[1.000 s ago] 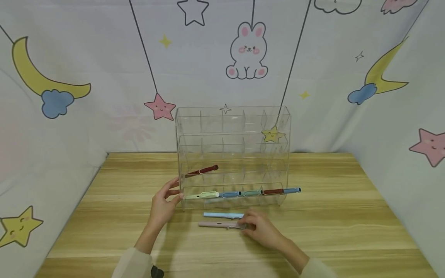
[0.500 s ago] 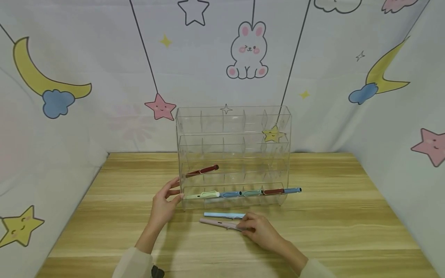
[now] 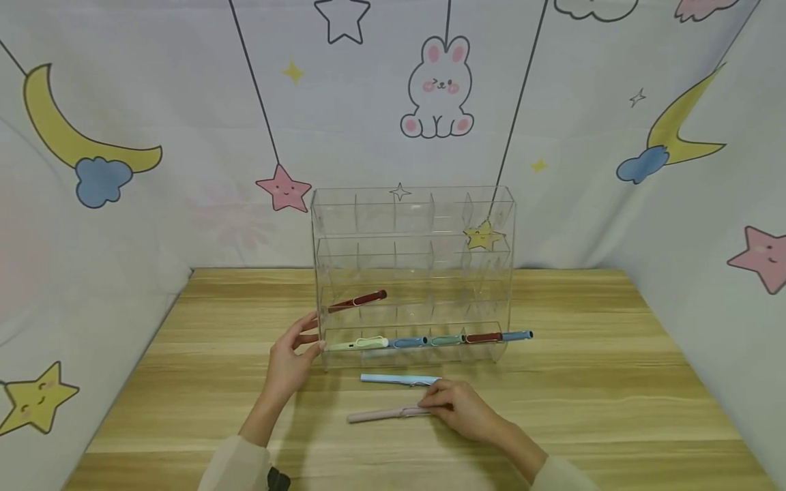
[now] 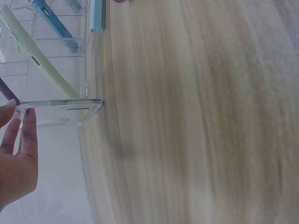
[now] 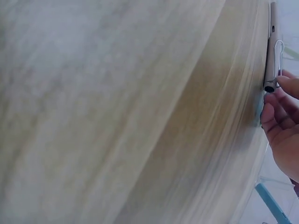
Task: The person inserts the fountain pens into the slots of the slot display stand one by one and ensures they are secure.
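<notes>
A clear acrylic pen rack (image 3: 413,255) stands on the table, its tiers divided into compartments. My left hand (image 3: 287,361) grips the rack's left side panel (image 4: 58,103) between thumb and fingers. In front of the rack, my right hand (image 3: 463,409) pinches a pale pink pen (image 3: 377,414) near its clip end; the right wrist view shows the same pink pen (image 5: 272,58) with its wire clip. Just behind it lies a light blue pen (image 3: 393,379), its right end close to my right fingers.
The rack's bottom tier bears a pale green pen (image 3: 356,344), a blue pen (image 3: 405,342), a green pen (image 3: 446,340), a dark red pen (image 3: 483,338) and another blue pen (image 3: 517,335) jutting right. Another dark red pen (image 3: 362,300) leans one tier up. A printed curtain (image 3: 362,136) hangs behind.
The pink pen has come towards me, away from the light blue pen, and its left end has swung nearer in my right hand. My left hand has kept its place on the rack.
</notes>
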`<state>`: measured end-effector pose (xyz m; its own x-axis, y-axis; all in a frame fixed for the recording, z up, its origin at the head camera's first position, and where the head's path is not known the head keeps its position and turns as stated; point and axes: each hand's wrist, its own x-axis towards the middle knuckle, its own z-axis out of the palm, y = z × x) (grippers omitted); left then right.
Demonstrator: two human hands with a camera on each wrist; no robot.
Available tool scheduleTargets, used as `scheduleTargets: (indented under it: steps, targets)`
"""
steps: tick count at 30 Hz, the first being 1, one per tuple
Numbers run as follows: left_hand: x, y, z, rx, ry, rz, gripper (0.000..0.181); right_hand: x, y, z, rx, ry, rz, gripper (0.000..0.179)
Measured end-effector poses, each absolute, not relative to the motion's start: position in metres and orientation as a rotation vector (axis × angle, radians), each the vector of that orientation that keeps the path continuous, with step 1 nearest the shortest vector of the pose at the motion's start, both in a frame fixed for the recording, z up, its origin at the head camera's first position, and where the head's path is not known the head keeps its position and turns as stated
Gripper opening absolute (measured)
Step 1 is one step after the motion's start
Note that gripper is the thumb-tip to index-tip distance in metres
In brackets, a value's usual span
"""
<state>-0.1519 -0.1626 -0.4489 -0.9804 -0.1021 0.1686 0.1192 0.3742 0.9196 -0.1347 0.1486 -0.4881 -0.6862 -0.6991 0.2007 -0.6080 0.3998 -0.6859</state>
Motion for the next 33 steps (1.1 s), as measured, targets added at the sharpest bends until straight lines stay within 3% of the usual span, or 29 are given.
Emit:
scheduleTargets:
  steps: [18,33]
  targets:
    - [-0.1520,-0.1622,-0.4491,-0.015,-2.441,-1.660,0.054,-0.1327,0.1447,-0.4873,-1.071,2.462,-1.195,0.015]
    - [-0.1515,-0.1629,-0.4498,-0.013,-2.453,-1.652,0.054,-0.1366,0.1473,-0.4892,-1.161,2.394,-1.273,0.017]
